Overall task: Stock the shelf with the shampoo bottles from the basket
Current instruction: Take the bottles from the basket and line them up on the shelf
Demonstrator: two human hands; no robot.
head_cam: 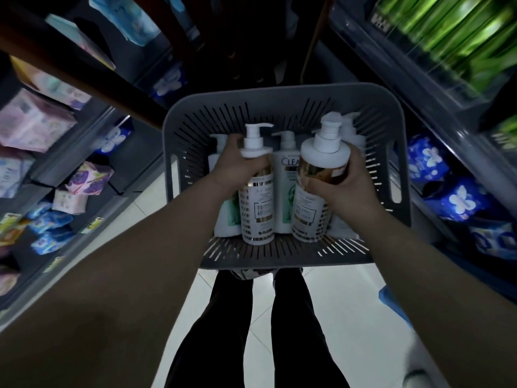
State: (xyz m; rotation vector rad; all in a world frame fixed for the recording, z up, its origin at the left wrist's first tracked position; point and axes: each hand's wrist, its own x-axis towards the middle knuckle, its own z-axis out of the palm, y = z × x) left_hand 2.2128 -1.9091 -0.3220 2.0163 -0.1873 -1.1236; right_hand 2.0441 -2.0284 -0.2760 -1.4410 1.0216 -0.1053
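The grey slotted basket (279, 92) sits at the centre of the view, between the person's arms, with the pump bottles standing upright inside it. The left hand (236, 163) curls around the neck of a gold-striped bottle (257, 211) at about 9 o'clock in the basket. The right hand (347, 183) wraps the gold band of a second bottle (309, 214) at 3 o'clock. That bottle tilts towards the camera. Gripping high, near the pumps, probably lets each one lift straight up past its neighbours, two per trip.

Between them stands a white CLEAR bottle (285, 189), its label partly covered. More white bottles crowd behind both hands, and I cannot count them. The basket's bottom is hidden, as are the feet below the dark trouser legs (223, 331). The shelf at 9 o'clock (84, 152) and the shelf at 3 o'clock (447, 127) are blurred and hold soft packets. No shampoo gap shows, so the destination is unclear.
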